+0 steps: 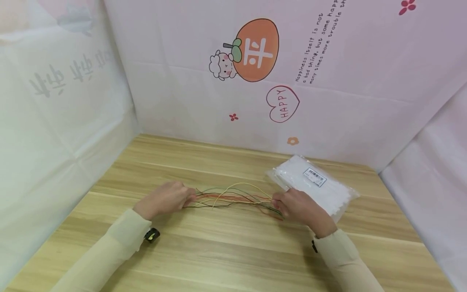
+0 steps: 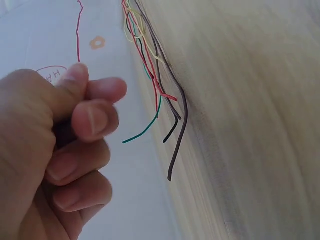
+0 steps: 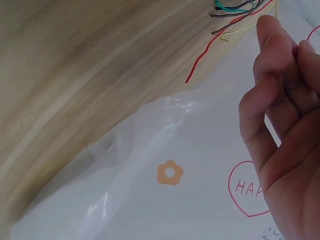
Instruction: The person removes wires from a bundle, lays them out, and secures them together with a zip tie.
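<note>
Thin wires in red, yellow, green, black and brown lie loosely side by side on the table, between the two hands. My left hand [image 1: 168, 199] pinches one end of a red wire [image 2: 78, 37] between thumb and forefinger, its other fingers curled. At the right, my right hand [image 1: 297, 206] pinches a red wire [image 3: 313, 33] between thumb and fingertips. Loose ends of a green wire [image 2: 146, 132] and a brown wire [image 2: 185, 102] show below the left fingertips. A yellow wire [image 1: 240, 183] arches up over the bundle.
A clear plastic bag [image 1: 330, 198] of white contents, with a barcode label [image 1: 314, 177], lies behind and right of the right hand. The wood-grain table [image 1: 219, 251] meets a printed white cloth [image 1: 189, 101] at the back; cloth hangs at both sides too.
</note>
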A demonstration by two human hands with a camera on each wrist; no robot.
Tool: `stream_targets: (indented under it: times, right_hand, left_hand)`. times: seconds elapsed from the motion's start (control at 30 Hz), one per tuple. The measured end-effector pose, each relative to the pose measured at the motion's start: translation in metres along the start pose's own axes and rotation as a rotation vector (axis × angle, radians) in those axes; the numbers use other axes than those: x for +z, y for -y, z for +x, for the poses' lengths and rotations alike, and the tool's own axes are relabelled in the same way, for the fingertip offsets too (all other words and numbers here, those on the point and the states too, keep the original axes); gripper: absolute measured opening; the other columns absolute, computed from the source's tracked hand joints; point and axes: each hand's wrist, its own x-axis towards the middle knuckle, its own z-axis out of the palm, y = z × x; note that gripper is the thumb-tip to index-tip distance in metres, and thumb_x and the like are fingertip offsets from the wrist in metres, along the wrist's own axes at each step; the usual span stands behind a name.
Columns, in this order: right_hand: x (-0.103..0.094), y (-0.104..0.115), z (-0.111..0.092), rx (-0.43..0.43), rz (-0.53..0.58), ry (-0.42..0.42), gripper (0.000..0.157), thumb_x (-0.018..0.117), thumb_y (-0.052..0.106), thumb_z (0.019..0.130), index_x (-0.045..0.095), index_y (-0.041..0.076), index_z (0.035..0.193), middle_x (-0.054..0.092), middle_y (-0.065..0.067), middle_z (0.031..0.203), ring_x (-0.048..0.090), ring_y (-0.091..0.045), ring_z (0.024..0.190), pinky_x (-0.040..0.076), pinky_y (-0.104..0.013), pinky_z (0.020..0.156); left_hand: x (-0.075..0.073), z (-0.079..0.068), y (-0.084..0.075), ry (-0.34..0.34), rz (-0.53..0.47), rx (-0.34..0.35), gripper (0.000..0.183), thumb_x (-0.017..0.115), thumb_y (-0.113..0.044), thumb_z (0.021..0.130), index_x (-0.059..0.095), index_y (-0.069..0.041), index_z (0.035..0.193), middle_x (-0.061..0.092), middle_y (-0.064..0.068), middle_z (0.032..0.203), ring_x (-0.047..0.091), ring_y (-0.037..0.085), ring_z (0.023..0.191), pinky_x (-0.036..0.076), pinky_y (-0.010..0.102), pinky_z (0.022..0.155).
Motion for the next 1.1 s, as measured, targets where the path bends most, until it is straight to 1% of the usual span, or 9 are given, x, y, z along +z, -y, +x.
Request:
stream_targets:
  times: [0.1,0.2,0.37,0.43,0.57,0.77,0.83,0.97,1.1]
  right_hand:
    - [0.0,0.002,0.001,0.011,0.015,0.012,0.034,0.065,0.014,0.105,0.053,0.02,0.074,0.039,0.014,0.062,0.034,0.001,0.055,0.037,-0.021,0.056]
    - [0.001,0.004,0.003,-0.002,0.015,0.007,0.036,0.065,0.014,0.105,0.05,0.021,0.073,0.034,0.014,0.061,0.032,0.0,0.055,0.037,-0.022,0.056]
    - [0.004,0.005,0.006,-0.033,-0.011,-0.002,0.033,0.065,0.014,0.105,0.053,0.019,0.074,0.034,0.013,0.06,0.032,-0.001,0.055,0.038,-0.023,0.059]
    - [0.004,0.005,0.007,-0.036,-0.023,-0.002,0.031,0.064,0.014,0.105,0.056,0.019,0.075,0.036,0.013,0.06,0.034,-0.001,0.055,0.038,-0.023,0.059]
    - [0.006,0.005,0.008,-0.031,-0.034,0.002,0.028,0.065,0.014,0.104,0.058,0.018,0.078,0.041,0.012,0.059,0.037,-0.002,0.055,0.039,-0.024,0.058]
    - [0.006,0.007,0.008,-0.01,-0.029,0.001,0.03,0.067,0.019,0.104,0.057,0.02,0.076,0.041,0.012,0.059,0.038,-0.002,0.054,0.04,-0.024,0.058]
    - [0.005,0.006,0.008,0.009,-0.019,-0.002,0.033,0.068,0.024,0.104,0.055,0.021,0.074,0.039,0.013,0.059,0.037,-0.002,0.055,0.04,-0.024,0.058]
    - [0.0,0.005,0.005,0.086,0.02,0.016,0.039,0.069,0.031,0.104,0.051,0.023,0.07,0.037,0.014,0.059,0.037,-0.002,0.056,0.039,-0.025,0.058]
    - [-0.004,0.002,0.003,0.119,0.032,0.017,0.038,0.069,0.031,0.103,0.052,0.024,0.07,0.038,0.013,0.059,0.039,-0.003,0.057,0.038,-0.025,0.058]
  left_hand:
    - [-0.001,0.0,-0.001,0.038,-0.038,-0.047,0.029,0.061,-0.018,0.108,0.062,-0.016,0.079,0.037,-0.013,0.061,0.037,0.001,0.056,0.041,0.022,0.057]
    - [-0.002,0.0,-0.001,0.068,-0.066,-0.077,0.029,0.057,-0.021,0.11,0.063,-0.016,0.082,0.035,-0.014,0.063,0.036,0.001,0.057,0.041,0.024,0.059]
    - [-0.001,0.0,0.0,0.086,-0.088,-0.103,0.03,0.054,-0.024,0.111,0.063,-0.016,0.083,0.032,-0.014,0.063,0.034,0.001,0.056,0.04,0.025,0.059]
    - [0.0,0.0,0.0,0.084,-0.088,-0.111,0.029,0.054,-0.024,0.111,0.064,-0.016,0.085,0.032,-0.014,0.063,0.035,0.001,0.057,0.039,0.025,0.06]
    - [0.0,-0.002,0.001,0.083,-0.088,-0.138,0.031,0.056,-0.027,0.11,0.063,-0.018,0.081,0.034,-0.014,0.061,0.035,0.002,0.056,0.036,0.025,0.057]
    - [0.001,-0.002,0.001,0.074,-0.084,-0.151,0.037,0.057,-0.029,0.11,0.054,-0.022,0.074,0.034,-0.014,0.06,0.033,0.001,0.054,0.03,0.023,0.053]
    - [0.001,-0.001,0.0,0.064,-0.077,-0.151,0.037,0.058,-0.029,0.11,0.052,-0.024,0.073,0.034,-0.014,0.06,0.033,0.001,0.054,0.029,0.023,0.053]
    - [0.001,0.004,-0.004,0.036,-0.059,-0.156,0.037,0.06,-0.029,0.108,0.051,-0.026,0.072,0.033,-0.015,0.061,0.033,0.001,0.055,0.026,0.023,0.051]
    - [-0.001,0.011,-0.011,0.017,-0.055,-0.171,0.035,0.061,-0.029,0.108,0.053,-0.025,0.074,0.038,-0.014,0.061,0.035,0.001,0.054,0.027,0.021,0.05]
